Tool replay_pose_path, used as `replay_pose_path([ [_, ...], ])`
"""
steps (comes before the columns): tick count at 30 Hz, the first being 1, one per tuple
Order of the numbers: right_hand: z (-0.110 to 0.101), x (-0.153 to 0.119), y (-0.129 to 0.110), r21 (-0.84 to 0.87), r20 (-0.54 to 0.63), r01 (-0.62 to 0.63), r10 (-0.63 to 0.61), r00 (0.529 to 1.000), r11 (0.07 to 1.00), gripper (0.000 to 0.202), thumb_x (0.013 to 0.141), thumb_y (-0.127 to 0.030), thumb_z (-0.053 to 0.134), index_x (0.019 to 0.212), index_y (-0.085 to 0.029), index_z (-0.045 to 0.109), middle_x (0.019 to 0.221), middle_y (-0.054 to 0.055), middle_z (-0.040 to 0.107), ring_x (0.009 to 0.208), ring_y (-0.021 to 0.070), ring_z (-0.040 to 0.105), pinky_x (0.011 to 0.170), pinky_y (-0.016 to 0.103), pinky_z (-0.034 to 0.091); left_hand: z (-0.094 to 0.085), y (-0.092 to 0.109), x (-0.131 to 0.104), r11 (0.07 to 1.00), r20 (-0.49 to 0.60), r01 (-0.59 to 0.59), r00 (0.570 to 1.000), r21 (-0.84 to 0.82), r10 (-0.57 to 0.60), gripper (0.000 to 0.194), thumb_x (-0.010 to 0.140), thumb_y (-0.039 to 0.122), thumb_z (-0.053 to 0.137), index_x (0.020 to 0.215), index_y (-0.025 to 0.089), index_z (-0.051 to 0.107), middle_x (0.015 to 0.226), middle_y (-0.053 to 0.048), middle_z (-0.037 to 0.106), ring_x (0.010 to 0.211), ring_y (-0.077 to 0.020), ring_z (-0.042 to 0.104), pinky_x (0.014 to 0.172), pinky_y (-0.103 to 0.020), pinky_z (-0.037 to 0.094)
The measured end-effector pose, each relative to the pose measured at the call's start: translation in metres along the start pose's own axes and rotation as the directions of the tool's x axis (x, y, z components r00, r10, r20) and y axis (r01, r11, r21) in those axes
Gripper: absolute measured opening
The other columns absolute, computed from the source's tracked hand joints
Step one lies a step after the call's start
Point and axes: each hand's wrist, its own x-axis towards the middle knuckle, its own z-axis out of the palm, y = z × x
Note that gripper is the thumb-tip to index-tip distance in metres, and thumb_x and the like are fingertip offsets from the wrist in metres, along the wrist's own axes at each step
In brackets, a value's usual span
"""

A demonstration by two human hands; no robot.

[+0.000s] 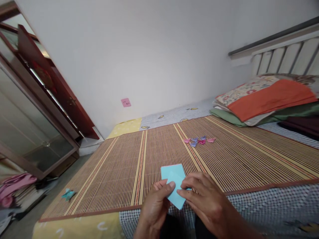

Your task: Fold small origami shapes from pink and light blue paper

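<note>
A light-blue folded paper (176,196) is held between both hands, tilted, above the near part of the striped mat. My left hand (156,202) pinches its left side, the thumb lying on top of the paper. On the right edge, my right hand (205,196) grips the paper between thumb and fingers. Behind it lies another light-blue sheet (170,169), flat on the mat and partly covered by the held piece. Farther back sit several small folded paper pieces (194,144) in pink, purple and magenta.
The striped mat (119,166) covers a bed. A teal folded paper (68,194) lies near its left edge. Folded bedding with an orange band (274,99) is stacked at the right, below a radiator (286,56). A pink note (126,102) is on the wall.
</note>
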Motion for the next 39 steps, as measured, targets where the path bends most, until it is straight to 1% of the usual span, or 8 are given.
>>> replay_pose_path([
  [4,-0.001,0.003,-0.001,-0.029,0.002,-0.013,0.013,1.0,0.999,0.019,0.101,-0.011,0.051,0.101,-0.02,0.069,0.092,0.005,0.068,0.09,0.0233,0.056,0.082,0.038,0.037,0.0,-0.002,-0.001,0.998,-0.022,-0.033,0.999,0.061,0.034,0.029,0.071,0.033,0.088,0.085,0.008,0.082,0.068,-0.006,0.071,0.06,-0.0092,0.058,0.061,-0.019,0.047],
  [9,0.001,0.003,-0.001,-0.021,0.033,-0.093,0.094,0.995,0.995,0.02,0.099,-0.007,0.051,0.089,-0.019,0.063,0.081,0.004,0.062,0.077,0.0214,0.053,0.071,0.035,0.037,0.001,-0.004,-0.004,0.993,-0.063,-0.031,0.997,0.117,0.039,0.028,0.072,0.035,0.087,0.086,0.011,0.081,0.078,-0.009,0.076,0.065,-0.0144,0.067,0.062,-0.024,0.055],
  [15,0.005,-0.001,0.002,0.044,-0.006,-0.273,0.273,0.962,0.961,0.014,0.096,-0.011,0.054,0.085,-0.02,0.057,0.106,0.009,0.059,0.097,0.0251,0.056,0.081,0.037,0.044,0.004,-0.004,-0.007,0.994,-0.003,-0.044,0.999,0.103,0.045,0.029,0.076,0.037,0.085,0.09,0.011,0.081,0.083,-0.011,0.078,0.066,-0.0164,0.071,0.063,-0.025,0.058],
  [20,0.008,-0.003,0.002,0.133,0.077,-0.372,0.364,0.928,0.919,0.017,0.099,-0.017,0.053,0.083,-0.022,0.051,0.087,0.003,0.057,0.083,0.0216,0.057,0.072,0.033,0.044,0.008,-0.004,-0.01,0.983,0.042,-0.089,0.996,0.162,0.083,0.035,0.08,0.045,0.08,0.089,0.011,0.081,0.083,-0.011,0.078,0.068,-0.0177,0.073,0.064,-0.024,0.057],
  [28,0.013,-0.002,-0.002,0.231,0.04,-0.433,0.436,0.899,0.872,0.022,0.1,-0.018,0.049,0.077,-0.022,0.048,0.078,0.0,0.054,0.073,0.0173,0.056,0.064,0.028,0.042,0.013,-0.005,-0.017,0.948,0.006,-0.144,0.989,0.282,0.149,0.04,0.091,0.05,0.066,0.088,0.011,0.076,0.083,-0.01,0.075,0.069,-0.0185,0.07,0.067,-0.028,0.055],
  [31,0.013,0.0,-0.004,0.263,0.02,-0.423,0.433,0.901,0.867,0.023,0.099,-0.018,0.049,0.077,-0.022,0.049,0.079,0.0,0.055,0.073,0.0168,0.057,0.064,0.027,0.043,0.014,-0.003,-0.021,0.9,-0.04,-0.202,0.971,0.387,0.235,0.038,0.091,0.05,0.066,0.09,0.013,0.073,0.084,-0.008,0.073,0.074,-0.0179,0.067,0.072,-0.029,0.055],
  [35,0.012,0.003,-0.005,0.294,0.003,-0.418,0.437,0.9,0.86,0.024,0.099,-0.018,0.05,0.076,-0.022,0.05,0.079,0.0,0.057,0.072,0.0158,0.058,0.065,0.026,0.044,0.012,-0.006,-0.021,0.898,-0.111,-0.294,0.932,0.328,0.346,0.041,0.075,0.041,0.085,0.103,0.018,0.065,0.091,-0.007,0.073,0.081,-0.0193,0.068,0.074,-0.029,0.055],
  [39,0.01,0.006,-0.005,0.29,-0.021,-0.419,0.443,0.896,0.86,0.023,0.098,-0.02,0.052,0.076,-0.022,0.052,0.078,0.0,0.058,0.073,0.0167,0.06,0.066,0.027,0.046,0.009,-0.013,-0.019,0.861,-0.132,-0.357,0.895,0.362,0.427,0.031,0.075,0.033,0.086,0.092,0.018,0.064,0.09,-0.006,0.073,0.082,-0.0189,0.068,0.074,-0.027,0.053],
])
